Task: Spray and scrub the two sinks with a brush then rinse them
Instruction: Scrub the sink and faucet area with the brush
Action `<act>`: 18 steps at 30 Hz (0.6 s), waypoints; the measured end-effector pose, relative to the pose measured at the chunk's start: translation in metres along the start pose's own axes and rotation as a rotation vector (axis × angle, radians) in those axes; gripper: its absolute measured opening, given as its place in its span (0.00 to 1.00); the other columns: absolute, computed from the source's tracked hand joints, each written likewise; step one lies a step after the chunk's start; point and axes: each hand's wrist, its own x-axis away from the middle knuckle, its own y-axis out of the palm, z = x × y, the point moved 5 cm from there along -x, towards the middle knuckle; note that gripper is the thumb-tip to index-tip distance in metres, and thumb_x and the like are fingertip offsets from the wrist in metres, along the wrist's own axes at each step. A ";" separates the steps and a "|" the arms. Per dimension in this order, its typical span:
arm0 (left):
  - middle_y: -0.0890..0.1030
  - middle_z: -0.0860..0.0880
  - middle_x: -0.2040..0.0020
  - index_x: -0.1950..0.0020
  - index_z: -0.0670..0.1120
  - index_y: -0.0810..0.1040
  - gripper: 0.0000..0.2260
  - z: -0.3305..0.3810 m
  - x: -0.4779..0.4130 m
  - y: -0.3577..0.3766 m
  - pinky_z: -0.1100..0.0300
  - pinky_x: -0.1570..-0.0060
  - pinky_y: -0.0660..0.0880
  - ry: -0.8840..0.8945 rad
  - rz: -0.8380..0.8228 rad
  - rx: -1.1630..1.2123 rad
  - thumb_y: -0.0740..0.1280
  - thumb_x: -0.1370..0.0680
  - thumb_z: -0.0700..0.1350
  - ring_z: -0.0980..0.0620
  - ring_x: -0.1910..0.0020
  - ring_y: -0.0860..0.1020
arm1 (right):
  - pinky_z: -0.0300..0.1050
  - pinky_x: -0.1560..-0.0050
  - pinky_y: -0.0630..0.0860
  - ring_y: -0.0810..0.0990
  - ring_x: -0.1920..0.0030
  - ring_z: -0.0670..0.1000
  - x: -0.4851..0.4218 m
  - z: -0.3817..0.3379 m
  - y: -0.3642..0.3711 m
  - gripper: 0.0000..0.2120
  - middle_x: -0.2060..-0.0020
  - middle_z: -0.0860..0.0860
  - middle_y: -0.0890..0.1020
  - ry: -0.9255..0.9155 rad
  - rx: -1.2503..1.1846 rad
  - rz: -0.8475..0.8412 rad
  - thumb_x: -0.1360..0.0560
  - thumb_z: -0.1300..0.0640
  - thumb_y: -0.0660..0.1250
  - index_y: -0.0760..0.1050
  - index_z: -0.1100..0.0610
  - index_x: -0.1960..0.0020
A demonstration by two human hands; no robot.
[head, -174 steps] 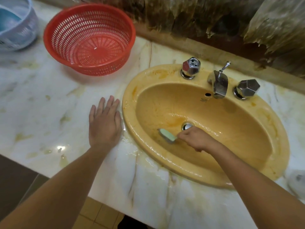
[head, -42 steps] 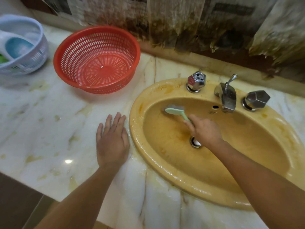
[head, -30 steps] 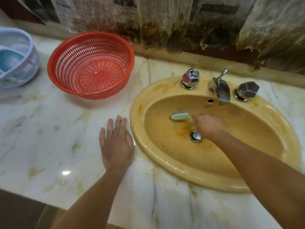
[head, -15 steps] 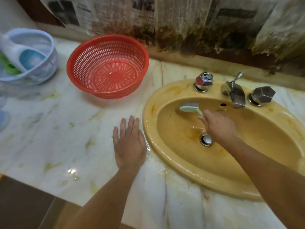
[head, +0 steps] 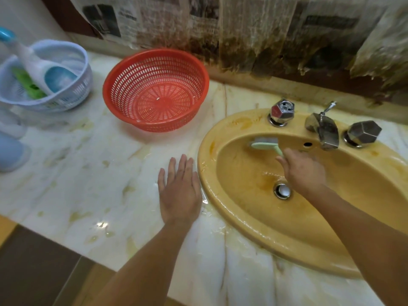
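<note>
A wet yellow oval sink [head: 247,219] is set into the marble counter at the right. My right hand [head: 302,171] reaches into the bowl and grips the handle of a pale green scrub brush [head: 263,145]. The brush head lies against the bowl's far left wall, just under the rim. Flat on the wet counter beside the sink's left rim rests my left hand [head: 178,191], fingers straight. Below my right hand sits the chrome drain plug [head: 283,191]. Only one sink is in view.
A chrome spout [head: 324,131] and two faceted taps [head: 281,111] [head: 363,132] stand on the sink's far rim. An empty red basket [head: 155,89] sits behind my left hand. A pale blue basket [head: 47,76] with cleaning tools is at far left. Stained paper covers the back wall.
Over the last seconds the brush went from the bowl's bottom near the drain up to the far left wall, scrubbing back and forth there. My left hand stayed flat on the counter.
</note>
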 end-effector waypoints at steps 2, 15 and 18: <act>0.56 0.58 0.18 0.18 0.54 0.58 0.26 0.000 0.000 0.000 0.49 0.20 0.45 0.001 0.001 0.001 0.42 0.15 0.54 0.55 0.18 0.49 | 0.48 0.58 0.66 0.76 0.55 0.57 0.000 0.005 0.007 0.17 0.53 0.54 0.80 0.051 0.086 -0.233 0.16 0.41 0.50 0.71 0.51 0.42; 0.57 0.57 0.18 0.18 0.54 0.58 0.27 0.002 0.001 -0.001 0.48 0.20 0.46 0.010 0.006 0.017 0.40 0.15 0.57 0.55 0.18 0.49 | 0.48 0.61 0.71 0.76 0.60 0.56 0.008 0.012 0.011 0.18 0.58 0.54 0.80 0.069 0.043 -0.228 0.16 0.40 0.49 0.69 0.52 0.43; 0.58 0.57 0.18 0.18 0.54 0.59 0.27 0.001 0.000 0.000 0.48 0.20 0.47 0.016 0.010 0.011 0.40 0.15 0.57 0.54 0.18 0.50 | 0.49 0.57 0.69 0.75 0.60 0.57 0.007 0.015 0.005 0.16 0.60 0.51 0.79 0.032 0.069 -0.159 0.16 0.42 0.48 0.68 0.52 0.43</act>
